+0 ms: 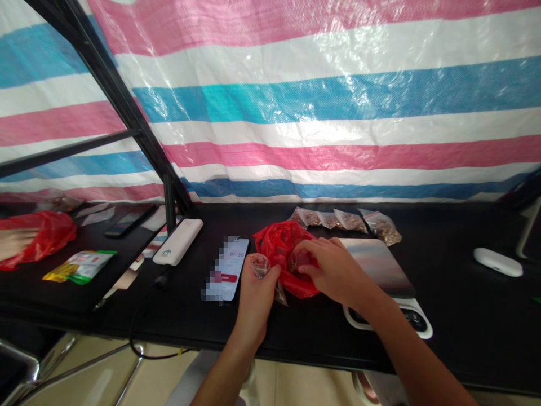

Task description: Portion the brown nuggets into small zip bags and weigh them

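Left hand: our left hand (256,287) has its fingers curled round a small clear zip bag (280,294), mouth up, pretty much bunched in the fist.
Right hand: our right hand (327,262) reaches into the red plastic bag (270,239), fingers bent; we honestly can't tell if they're pinching anything in there.
Red bag: sits crumpled open on the black counter (456,304), right in front of us, between the phone and the scale.
Scale: white digital scale (376,265) with a shiny metal plate, just right of the red bag, our right forearm crossing over its front.
Filled baggies: several zip bags of brownish bits (350,221) lined up behind the red bag and the scale.
Phone: lit-up phone (231,270) left of our left hand, showing 01:50, part of it pixelated.
Other bits: white power bank (178,242) farther left, white earbud case (497,262) well off to the right.
Far left: another red bag (59,237), plus a yellow-and-green packet (84,266).
Backdrop: pink, white and blue striped tarp (316,96) hanging behind it all.
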`<state>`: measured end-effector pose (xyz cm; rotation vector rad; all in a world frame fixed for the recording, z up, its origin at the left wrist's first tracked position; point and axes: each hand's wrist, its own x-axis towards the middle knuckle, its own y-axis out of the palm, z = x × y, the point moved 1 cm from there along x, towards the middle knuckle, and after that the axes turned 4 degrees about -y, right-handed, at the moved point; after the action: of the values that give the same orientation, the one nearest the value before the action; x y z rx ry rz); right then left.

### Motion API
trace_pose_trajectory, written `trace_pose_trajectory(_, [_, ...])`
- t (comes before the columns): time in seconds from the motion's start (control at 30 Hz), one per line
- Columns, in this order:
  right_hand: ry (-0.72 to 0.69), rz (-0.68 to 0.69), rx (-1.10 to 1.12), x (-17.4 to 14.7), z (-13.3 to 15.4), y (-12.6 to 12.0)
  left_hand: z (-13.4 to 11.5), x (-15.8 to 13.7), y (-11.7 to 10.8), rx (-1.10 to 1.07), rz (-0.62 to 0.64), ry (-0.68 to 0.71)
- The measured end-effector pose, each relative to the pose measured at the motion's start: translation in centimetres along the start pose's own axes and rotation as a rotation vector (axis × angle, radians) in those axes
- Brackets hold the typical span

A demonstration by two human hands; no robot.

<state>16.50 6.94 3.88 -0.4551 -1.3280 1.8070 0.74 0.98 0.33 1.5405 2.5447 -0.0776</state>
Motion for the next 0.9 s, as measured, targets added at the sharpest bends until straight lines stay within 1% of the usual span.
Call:
trace_pose_trajectory(0.1, [-0.003,-0.017,-0.063,-0.1,-0.1,-0.4,0.2,0.4,-0.7,0.093,-0.020,0.067])
trace_pose_trajectory(0.17, [-0.014,0.000,-0.136,-0.1,-0.1,-0.6,0.5,0.5,-1.0,0.176,0.012,0.097])
trace_pose_trajectory(0.23, [-0.031,0.034,-0.198,-0.2,0.0,-0.8,0.8,0.3,-1.0,0.216,0.097,0.074])
trace_pose_trajectory(0.3, [-0.053,0.062,-0.222,-0.2,0.1,-0.8,0.9,-0.1,-0.8,0.198,0.171,0.020])
trace_pose_trajectory(0.33, [-0.070,0.069,-0.220,-0.3,0.1,-0.7,1.0,-0.2,-0.7,0.179,0.188,-0.001])
trace_pose_trajectory(0.4, [-0.099,0.069,-0.196,-0.3,0.2,-0.4,0.9,-0.6,-0.3,0.143,0.179,-0.021])
trace_pose_trajectory(0.53, [-0.131,0.076,-0.076,-0.4,0.2,0.0,1.1,-0.7,0.2,0.037,0.120,-0.050])
trace_pose_trajectory(0.6, [-0.119,0.080,-0.031,-0.5,0.2,0.1,1.2,-0.6,0.3,-0.043,0.100,-0.064])
trace_pose_trajectory(0.67, [-0.082,0.070,-0.008,-0.4,0.2,0.1,1.1,-0.3,0.3,-0.062,0.075,-0.061])
trace_pose_trajectory(0.73, [-0.037,0.046,0.014,-0.4,0.1,0.1,0.7,-0.1,0.1,-0.009,0.027,-0.014])
trace_pose_trajectory(0.8, [-0.003,0.019,0.036,-0.2,0.0,0.0,0.2,0.1,-0.1,0.094,0.000,0.093])
trace_pose_trajectory(0.9, [0.007,-0.072,0.081,0.0,0.0,-0.4,-0.1,0.1,-0.3,0.240,0.050,0.262])
